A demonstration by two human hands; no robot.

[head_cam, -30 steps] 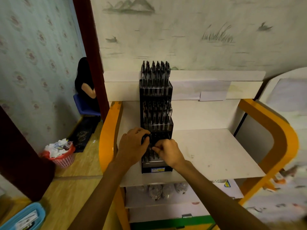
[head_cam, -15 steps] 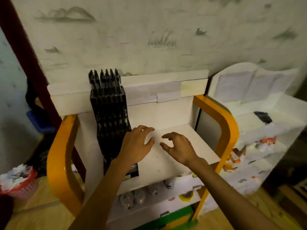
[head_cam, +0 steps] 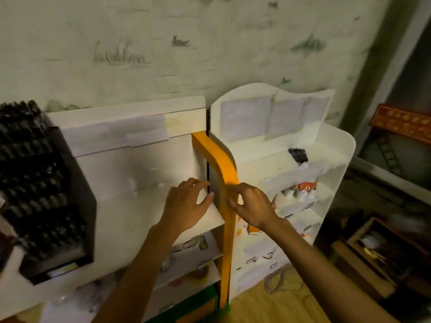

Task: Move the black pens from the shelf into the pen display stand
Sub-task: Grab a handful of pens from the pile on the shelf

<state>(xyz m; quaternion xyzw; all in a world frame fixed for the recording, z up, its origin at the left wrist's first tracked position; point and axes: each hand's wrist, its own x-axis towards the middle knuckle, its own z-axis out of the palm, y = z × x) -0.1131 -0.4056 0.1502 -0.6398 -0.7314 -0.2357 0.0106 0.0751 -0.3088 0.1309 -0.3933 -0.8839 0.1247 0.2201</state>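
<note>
Well right of fingers (head_cam: 200, 183) (empty): black pens (head_cam: 298, 154).

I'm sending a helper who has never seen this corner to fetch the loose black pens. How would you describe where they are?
Find the white shelf unit with the wavy top, right of the orange side panel. On its top shelf, toward the right, lies a small bunch of black pens. It is the only dark thing there; the other pens stand upright in the tall black display stand at far left.
</note>
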